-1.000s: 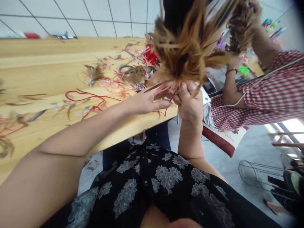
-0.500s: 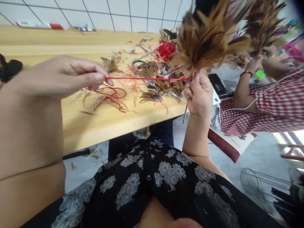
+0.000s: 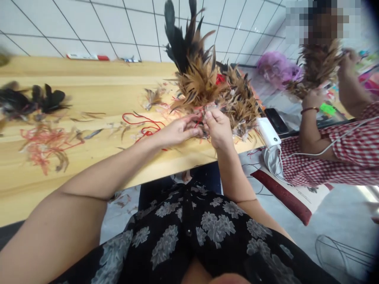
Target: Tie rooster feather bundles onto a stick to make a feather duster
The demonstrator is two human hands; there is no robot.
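Observation:
Above the table's front edge, my right hand (image 3: pixel 219 127) is closed around the base of a feather duster (image 3: pixel 197 81), with brown feathers spreading outward and long black ones standing up at its top. My left hand (image 3: pixel 180 130) has come close beside it, its fingers pinching a red string (image 3: pixel 145 118) near the bound base. A slack loop of that string lies on the wood to the left. The exact spot where string and feathers meet is partly hidden by my fingers.
Brown feathers (image 3: pixel 242 104) lie in a pile right of my hands. Black feathers (image 3: pixel 49 98) and red-pink scraps (image 3: pixel 41 144) lie left. A marker (image 3: pixel 87 57) rests by the wall. A white power bank (image 3: pixel 268 132) and phone (image 3: pixel 276 120) sit near a co-worker's arm (image 3: pixel 314 138).
My left hand has moved right, from pulling the string taut to beside my right hand. The feather duster has shifted left and down with my right hand. The view has turned slightly.

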